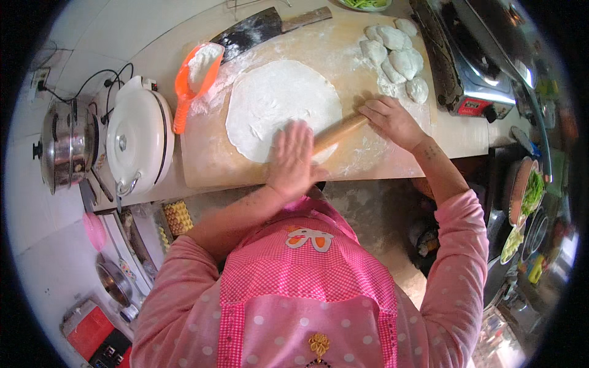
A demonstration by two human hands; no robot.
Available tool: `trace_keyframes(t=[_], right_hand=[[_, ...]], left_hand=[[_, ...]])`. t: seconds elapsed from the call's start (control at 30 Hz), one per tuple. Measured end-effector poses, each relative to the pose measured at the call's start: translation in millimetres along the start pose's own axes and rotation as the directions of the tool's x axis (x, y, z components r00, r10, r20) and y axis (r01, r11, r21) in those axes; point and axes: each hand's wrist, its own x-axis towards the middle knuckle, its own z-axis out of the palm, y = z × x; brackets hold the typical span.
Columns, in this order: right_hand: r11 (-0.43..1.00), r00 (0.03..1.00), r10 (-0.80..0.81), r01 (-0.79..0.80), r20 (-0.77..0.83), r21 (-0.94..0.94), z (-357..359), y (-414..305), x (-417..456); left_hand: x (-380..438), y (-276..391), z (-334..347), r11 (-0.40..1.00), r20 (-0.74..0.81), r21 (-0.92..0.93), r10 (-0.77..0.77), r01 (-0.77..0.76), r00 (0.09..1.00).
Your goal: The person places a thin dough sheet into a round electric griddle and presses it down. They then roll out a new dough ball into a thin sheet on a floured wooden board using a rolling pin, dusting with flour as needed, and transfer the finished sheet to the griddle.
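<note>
A large round sheet of dough point(276, 101) lies flat on a floured wooden board point(207, 170). My left hand point(293, 154), slightly blurred, is spread palm down over the dough's near edge, by the left end of a wooden rolling pin point(340, 133). My right hand point(386, 117) has its fingers closed around the pin's right end. The pin slants across the dough's lower right edge. Several floured dough pieces point(405, 62) lie at the board's back right. An orange scoop point(182, 108) holding flour rests at the left, next to a cleaver point(251, 32) with a wooden handle.
A white electric pan with its lid point(133, 133) and a steel pot point(64, 147) stand left of the board. At the right is a gas stove point(487, 92). Bowls of cut greens point(531, 193) stand farther right, and a plate of green vegetables point(366, 4) is at the back.
</note>
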Motion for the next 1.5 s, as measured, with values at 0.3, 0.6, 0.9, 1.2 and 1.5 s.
trace_keyframes(t=[0.3,0.6,0.9,1.2,1.5], right_hand=[[0.991,0.996,0.092,-0.090,-0.015,0.095,17,-24,19],[0.983,0.983,0.182,-0.182,-0.010,0.021,28,-118,-24],[0.953,0.939,0.302,-0.297,-0.167,0.056,50,-154,22],[0.914,0.913,0.403,-0.397,-0.062,0.086,46,-204,18],[0.910,0.910,0.414,-0.414,-0.007,-0.003,67,-246,36]], left_hand=[[0,-68,-40,0.993,-0.114,-0.023,-0.120,0.118,0.986],[-73,-66,-15,0.994,-0.045,-0.055,0.097,-0.100,0.994],[-41,-138,-43,0.985,0.060,0.116,0.122,-0.128,0.991],[-65,-155,-83,0.971,0.114,0.107,0.203,-0.215,0.972],[-76,-182,-55,0.948,0.154,0.067,0.298,-0.311,0.942]])
